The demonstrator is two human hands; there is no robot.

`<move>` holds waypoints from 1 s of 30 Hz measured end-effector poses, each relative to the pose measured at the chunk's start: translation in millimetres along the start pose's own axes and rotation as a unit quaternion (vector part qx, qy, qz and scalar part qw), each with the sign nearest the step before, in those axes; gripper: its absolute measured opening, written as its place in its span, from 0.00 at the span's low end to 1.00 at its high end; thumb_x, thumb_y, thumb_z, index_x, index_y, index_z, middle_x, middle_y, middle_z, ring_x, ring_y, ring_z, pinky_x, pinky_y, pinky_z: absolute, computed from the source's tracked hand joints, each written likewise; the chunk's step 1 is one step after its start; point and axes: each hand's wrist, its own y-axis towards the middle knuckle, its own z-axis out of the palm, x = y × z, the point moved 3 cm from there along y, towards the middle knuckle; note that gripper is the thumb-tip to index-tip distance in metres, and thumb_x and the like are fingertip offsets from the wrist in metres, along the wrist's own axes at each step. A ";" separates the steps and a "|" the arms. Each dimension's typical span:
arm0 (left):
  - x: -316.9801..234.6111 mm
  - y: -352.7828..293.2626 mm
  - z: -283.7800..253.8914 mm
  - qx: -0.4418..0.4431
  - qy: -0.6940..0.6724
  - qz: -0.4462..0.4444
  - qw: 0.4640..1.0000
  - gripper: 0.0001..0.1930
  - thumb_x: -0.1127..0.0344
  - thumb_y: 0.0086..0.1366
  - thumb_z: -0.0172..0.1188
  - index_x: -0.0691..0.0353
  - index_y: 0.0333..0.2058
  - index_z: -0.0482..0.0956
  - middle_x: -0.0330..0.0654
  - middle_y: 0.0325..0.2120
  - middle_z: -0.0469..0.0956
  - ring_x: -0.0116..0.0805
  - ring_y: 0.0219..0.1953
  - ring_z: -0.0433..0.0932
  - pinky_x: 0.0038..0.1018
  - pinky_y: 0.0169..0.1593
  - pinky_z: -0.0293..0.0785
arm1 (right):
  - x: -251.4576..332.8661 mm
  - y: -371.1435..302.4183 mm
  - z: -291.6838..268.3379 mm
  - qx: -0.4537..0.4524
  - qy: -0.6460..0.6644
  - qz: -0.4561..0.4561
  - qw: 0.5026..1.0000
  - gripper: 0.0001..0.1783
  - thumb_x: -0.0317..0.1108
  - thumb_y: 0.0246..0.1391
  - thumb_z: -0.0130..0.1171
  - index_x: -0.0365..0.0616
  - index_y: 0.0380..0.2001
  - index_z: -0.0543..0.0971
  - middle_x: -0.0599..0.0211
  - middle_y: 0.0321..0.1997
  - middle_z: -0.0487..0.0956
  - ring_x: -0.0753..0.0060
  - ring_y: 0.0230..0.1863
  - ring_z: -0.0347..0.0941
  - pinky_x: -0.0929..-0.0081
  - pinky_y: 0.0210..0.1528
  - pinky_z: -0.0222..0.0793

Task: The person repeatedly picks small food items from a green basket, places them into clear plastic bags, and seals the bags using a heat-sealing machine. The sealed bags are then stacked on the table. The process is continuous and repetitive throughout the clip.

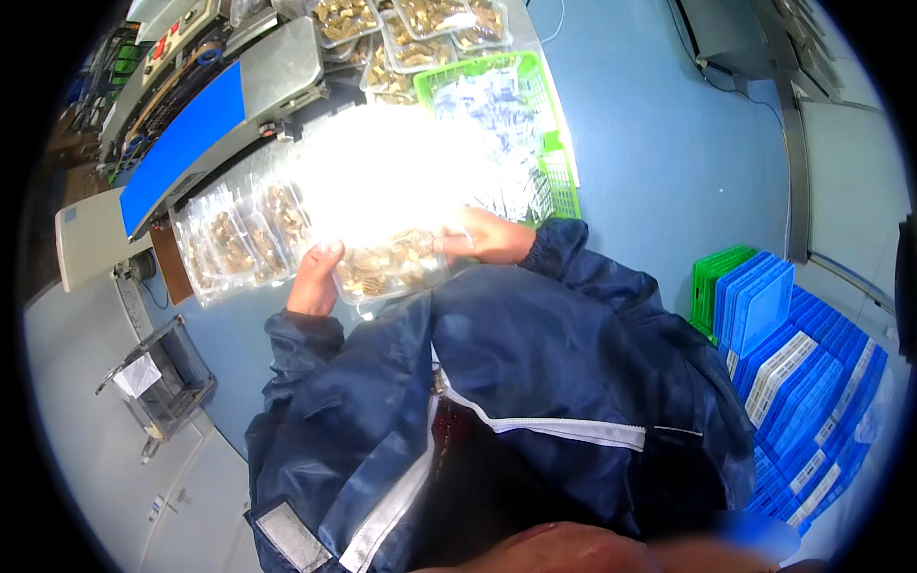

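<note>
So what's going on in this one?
A person in a dark blue jacket holds a clear tray of brown pieces, left hand at its left edge, right hand at its right. Clear packs of similar pieces lie to the left, more filled trays sit at the far end, and a green basket holds small packets. Glare hides the area just beyond the held tray.

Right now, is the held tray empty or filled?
Filled: brownish mushroom-like pieces show in the clear plastic tray; its far edge is overexposed.
</note>
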 end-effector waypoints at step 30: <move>32.7 -2.9 -5.1 -0.124 -0.202 -0.001 0.972 0.28 0.55 0.69 0.54 0.69 0.60 0.64 0.46 0.59 0.67 0.40 0.59 0.68 0.35 0.61 0.65 | -101.5 -27.7 -103.5 -0.431 -0.543 -0.068 0.717 0.15 0.36 0.49 0.62 0.40 0.37 0.74 0.52 0.29 0.76 0.45 0.34 0.74 0.55 0.39 0.71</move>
